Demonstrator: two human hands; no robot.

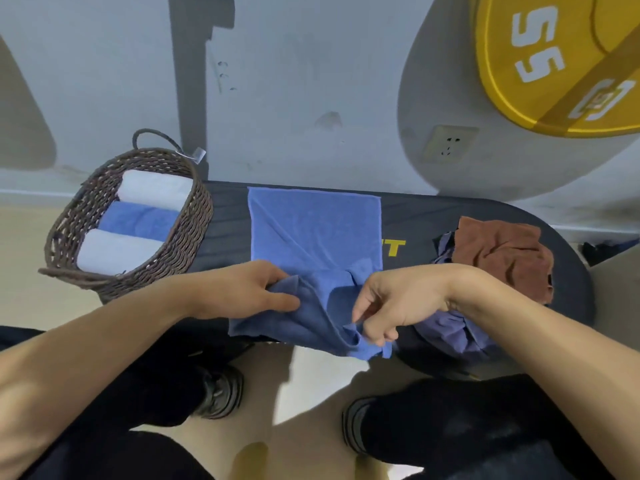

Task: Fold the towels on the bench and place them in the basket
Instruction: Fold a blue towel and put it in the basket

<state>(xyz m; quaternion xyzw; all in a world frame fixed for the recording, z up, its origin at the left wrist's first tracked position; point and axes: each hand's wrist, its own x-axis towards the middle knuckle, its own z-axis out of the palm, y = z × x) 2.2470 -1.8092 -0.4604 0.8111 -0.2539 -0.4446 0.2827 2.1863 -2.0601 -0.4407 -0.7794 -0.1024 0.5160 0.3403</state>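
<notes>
A blue towel (313,233) lies across the bench (415,220); the left hand (249,289) and right hand (391,306) each pinch its near edge. Left of it, the basket (194,216) holds 3 rolled towels (138,220). Right, a brown cloth (498,251) covers what may be a purple one.

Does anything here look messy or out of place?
Mostly tidy: three rolled towels sit neatly in the basket. The untidy spot is the bench's right end, where a brown towel lies crumpled over purple cloth. The blue towel hangs rumpled off the near edge.
</notes>
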